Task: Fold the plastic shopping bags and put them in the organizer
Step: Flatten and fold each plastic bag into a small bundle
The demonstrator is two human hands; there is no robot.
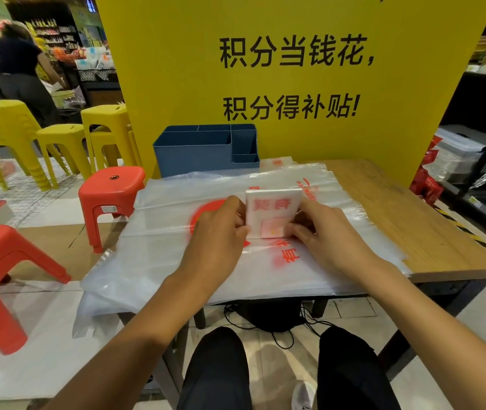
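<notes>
- A shop corner: a wooden counter before a yellow sign.
- Left hand and right hand pinch a folded bag by its sides, above the flat bags.
- Folding looks finished; next, carry it to the empty blue organizer behind the bags.

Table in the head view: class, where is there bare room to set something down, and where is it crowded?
Bare wood shows only on the right, between the flat bags' right edges and the table's right edge. The rest is covered by bags; at the centre the left hand and right hand hold the folded bag. The blue organizer fills the back left.
</notes>
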